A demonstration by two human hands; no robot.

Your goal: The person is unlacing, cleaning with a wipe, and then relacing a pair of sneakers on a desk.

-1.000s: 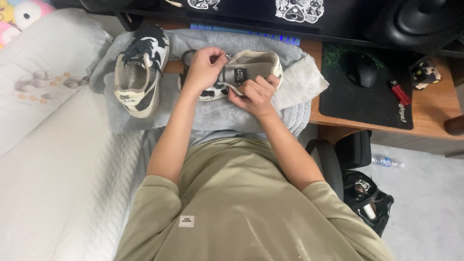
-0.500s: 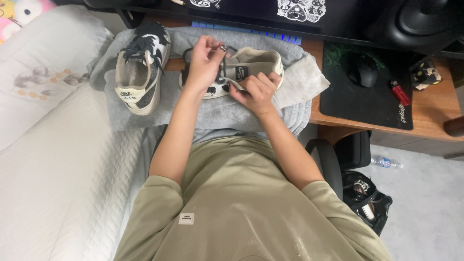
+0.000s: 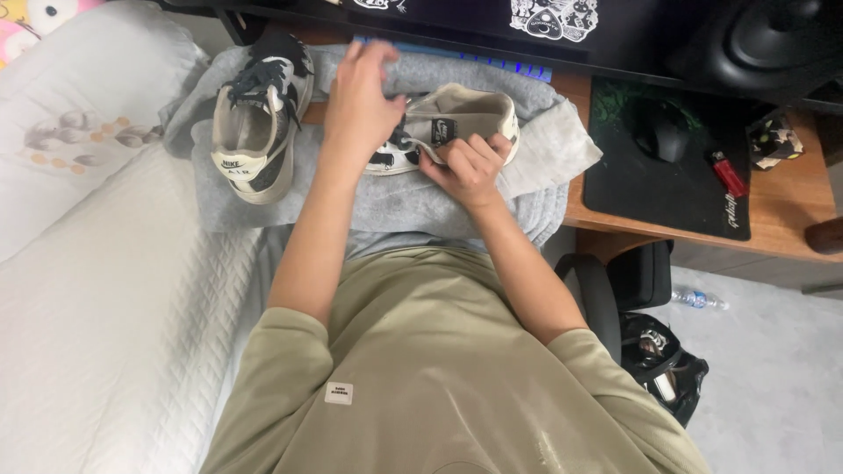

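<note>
A beige and black sneaker [image 3: 461, 123] lies on its side on a grey towel [image 3: 413, 197] across my lap and the desk edge. My right hand [image 3: 470, 167] grips this sneaker at its lower side, near the tongue. My left hand [image 3: 360, 101] hovers over the sneaker's lace area with fingers pinched on a black lace; the lace itself is mostly hidden under the hand. A second matching sneaker [image 3: 255, 127] rests upright on the towel to the left, black laces loose.
A black mouse pad [image 3: 676, 184] with a black mouse [image 3: 663, 132] and a red lighter [image 3: 727, 173] lies on the wooden desk at right. A white quilted bed [image 3: 105, 316] fills the left. A black bag [image 3: 663, 369] and water bottle [image 3: 698, 300] sit on the floor.
My left hand has lifted up and away from the sneaker, pulling at the lace. My right hand keeps its hold; the sneaker has tilted slightly.
</note>
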